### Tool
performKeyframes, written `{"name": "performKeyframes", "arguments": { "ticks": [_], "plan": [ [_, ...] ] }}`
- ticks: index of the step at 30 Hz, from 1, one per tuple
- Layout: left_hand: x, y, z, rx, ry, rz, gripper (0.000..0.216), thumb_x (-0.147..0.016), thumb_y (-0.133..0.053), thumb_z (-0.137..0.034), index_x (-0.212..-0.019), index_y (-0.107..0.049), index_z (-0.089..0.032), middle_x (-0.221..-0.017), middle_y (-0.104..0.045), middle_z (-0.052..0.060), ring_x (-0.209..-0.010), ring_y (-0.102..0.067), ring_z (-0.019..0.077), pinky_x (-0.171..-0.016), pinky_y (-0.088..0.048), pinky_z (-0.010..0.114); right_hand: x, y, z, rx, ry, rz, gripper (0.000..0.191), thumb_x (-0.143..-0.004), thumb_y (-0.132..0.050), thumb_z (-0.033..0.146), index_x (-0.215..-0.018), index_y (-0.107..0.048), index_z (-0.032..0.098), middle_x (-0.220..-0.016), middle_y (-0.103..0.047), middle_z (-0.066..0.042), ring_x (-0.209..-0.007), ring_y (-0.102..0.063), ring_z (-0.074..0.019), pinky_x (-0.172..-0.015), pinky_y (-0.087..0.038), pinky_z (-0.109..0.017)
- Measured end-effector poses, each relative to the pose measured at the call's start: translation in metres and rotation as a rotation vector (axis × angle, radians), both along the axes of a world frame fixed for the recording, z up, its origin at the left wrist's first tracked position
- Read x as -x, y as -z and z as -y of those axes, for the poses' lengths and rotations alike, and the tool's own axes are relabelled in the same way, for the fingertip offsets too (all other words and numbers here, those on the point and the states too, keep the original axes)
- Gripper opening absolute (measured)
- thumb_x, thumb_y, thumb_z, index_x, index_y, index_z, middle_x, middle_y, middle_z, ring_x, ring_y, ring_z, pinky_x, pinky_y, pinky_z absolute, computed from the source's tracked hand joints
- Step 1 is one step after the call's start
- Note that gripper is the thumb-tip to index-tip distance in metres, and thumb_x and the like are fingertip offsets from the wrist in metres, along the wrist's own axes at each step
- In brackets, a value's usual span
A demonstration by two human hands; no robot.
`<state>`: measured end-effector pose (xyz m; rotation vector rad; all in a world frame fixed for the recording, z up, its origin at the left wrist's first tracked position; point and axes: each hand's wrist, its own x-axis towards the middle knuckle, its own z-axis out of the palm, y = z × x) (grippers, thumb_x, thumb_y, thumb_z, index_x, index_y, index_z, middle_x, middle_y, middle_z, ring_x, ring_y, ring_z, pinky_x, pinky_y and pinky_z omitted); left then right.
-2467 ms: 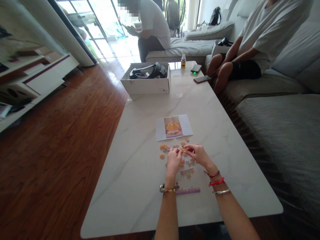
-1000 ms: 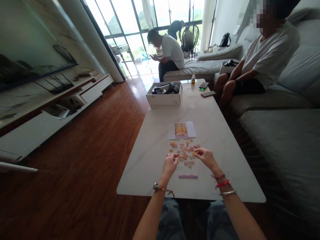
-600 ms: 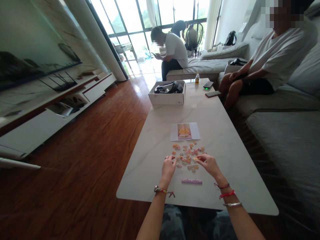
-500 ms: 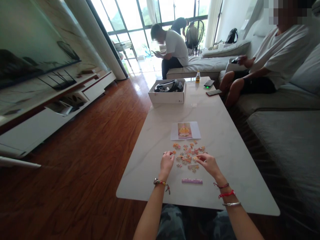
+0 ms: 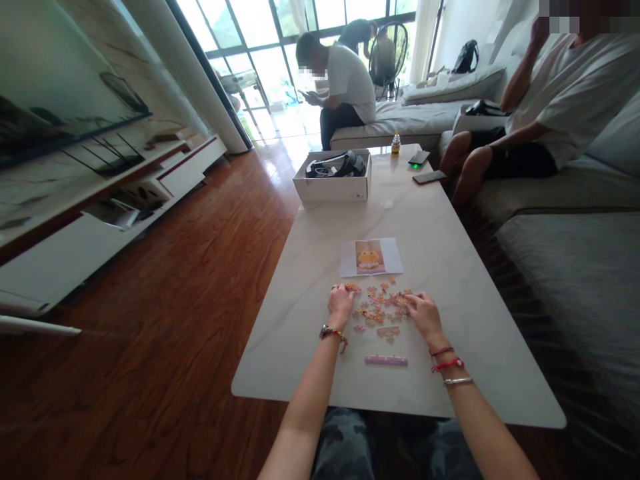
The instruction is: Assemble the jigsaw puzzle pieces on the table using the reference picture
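Observation:
Several small jigsaw puzzle pieces [image 5: 373, 313] in orange, pink and cream lie loosely spread on the white table [image 5: 300, 347]. At the pile's upper left, my left hand [image 5: 341, 301] has its fingers bent together on a puzzle piece [image 5: 353, 287]. My right hand [image 5: 425, 313] is over the pile's right side, fingertips pinched at a puzzle piece [image 5: 407, 297] that they partly cover. Nearer to me is a small joined group of pieces [image 5: 389, 332], and below it a joined purple strip [image 5: 386, 361]. A paper sheet with a yellow character picture [image 5: 370, 257] lies beyond the pile.
Farther along the table stand a white box [image 5: 331, 189] holding a black device, a small bottle [image 5: 395, 145] and two flat phone-like devices [image 5: 429, 177]. One person [image 5: 575, 113] sits on the sofa at right; another [image 5: 350, 80] sits by the windows.
My left hand has moved away from me to the pieces at the upper left. My right hand has shifted up and right across the pile. The person at right has raised an arm.

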<state>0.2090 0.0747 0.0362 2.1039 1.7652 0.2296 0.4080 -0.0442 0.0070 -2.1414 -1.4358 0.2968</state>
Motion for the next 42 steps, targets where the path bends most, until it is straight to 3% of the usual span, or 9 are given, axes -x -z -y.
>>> {"name": "performKeyframes", "arguments": {
  "ticks": [6, 13, 19, 23, 26, 30, 36, 42],
  "plan": [
    [-0.006, 0.003, -0.002, 0.015, 0.014, -0.023, 0.023, -0.074, -0.051, -0.033, -0.087, -0.056, -0.015, -0.092, -0.055, 0.010, -0.084, -0.052, 0.0177, -0.066, -0.040, 0.025, -0.001, 0.002, -0.004, -0.008, -0.009, -0.011, 0.024, -0.071, -0.053, 0.021, -0.093, -0.063, 0.021, -0.082, -0.054, -0.006, -0.081, -0.050, -0.0173, -0.077, -0.038, -0.028],
    [0.000, -0.003, 0.003, -0.002, 0.064, -0.023, 0.015, -0.075, -0.051, -0.026, -0.086, -0.055, -0.016, -0.092, -0.054, 0.008, -0.084, -0.052, 0.0159, -0.069, -0.039, 0.025, 0.006, -0.010, 0.001, -0.081, 0.002, -0.101, 0.023, -0.074, -0.050, 0.026, -0.090, -0.064, 0.018, -0.081, -0.055, -0.006, -0.078, -0.053, -0.0174, -0.076, -0.040, -0.030],
    [0.003, -0.022, 0.018, -0.019, 0.159, 0.033, 0.013, -0.077, -0.048, -0.024, -0.086, -0.053, -0.016, -0.089, -0.056, 0.007, -0.080, -0.054, 0.0144, -0.070, -0.039, 0.024, 0.029, -0.034, -0.003, -0.090, -0.149, -0.389, 0.025, -0.073, -0.051, 0.031, -0.089, -0.063, 0.017, -0.083, -0.061, -0.006, -0.063, -0.055, -0.0133, -0.064, -0.045, -0.028],
    [-0.002, -0.034, 0.037, -0.046, 0.314, 0.150, 0.010, -0.077, -0.047, -0.024, -0.084, -0.052, -0.018, -0.084, -0.058, 0.005, -0.072, -0.055, 0.0126, -0.064, -0.040, 0.023, 0.048, -0.044, -0.017, -0.081, -0.185, -0.637, 0.033, -0.070, -0.053, 0.033, -0.097, -0.060, 0.015, -0.078, -0.064, -0.006, -0.066, -0.059, -0.0141, -0.062, -0.047, -0.027],
    [-0.006, -0.037, 0.050, -0.093, 0.328, 0.180, 0.011, -0.077, -0.046, -0.027, -0.081, -0.052, -0.019, -0.083, -0.058, 0.005, -0.071, -0.056, 0.0132, -0.061, -0.041, 0.023, 0.059, -0.046, -0.028, -0.085, -0.225, -0.780, 0.028, -0.067, -0.055, 0.033, -0.088, -0.062, 0.015, -0.077, -0.066, -0.006, -0.067, -0.060, -0.0155, -0.062, -0.048, -0.027],
    [-0.010, -0.037, 0.056, -0.124, 0.237, 0.242, 0.013, -0.077, -0.046, -0.031, -0.080, -0.051, -0.020, -0.078, -0.058, 0.004, -0.070, -0.057, 0.0141, -0.061, -0.042, 0.024, 0.066, -0.047, -0.036, -0.149, -0.180, -0.880, 0.021, -0.064, -0.056, 0.031, -0.075, -0.064, 0.015, -0.073, -0.066, -0.006, -0.065, -0.060, -0.0165, -0.059, -0.048, -0.028],
    [-0.016, -0.052, 0.039, -0.186, 0.237, 0.336, 0.016, -0.077, -0.045, -0.028, -0.090, -0.050, -0.020, -0.089, -0.057, 0.004, -0.074, -0.056, 0.0132, -0.067, -0.043, 0.025, 0.048, -0.060, -0.042, -0.268, 0.033, -0.945, 0.031, -0.062, -0.055, 0.038, -0.078, -0.060, 0.013, -0.063, -0.062, -0.005, -0.052, -0.055, -0.0145, -0.042, -0.043, -0.024],
    [-0.025, -0.073, 0.023, -0.211, 0.263, 0.341, 0.018, -0.077, -0.047, -0.027, -0.093, -0.050, -0.020, -0.089, -0.056, 0.004, -0.072, -0.056, 0.0127, -0.065, -0.042, 0.024, 0.030, -0.077, -0.049, -0.302, 0.010, -0.877, 0.030, -0.061, -0.057, 0.038, -0.076, -0.061, 0.013, -0.067, -0.064, -0.006, -0.057, -0.057, -0.0157, -0.051, -0.046, -0.026]
  ]
}}
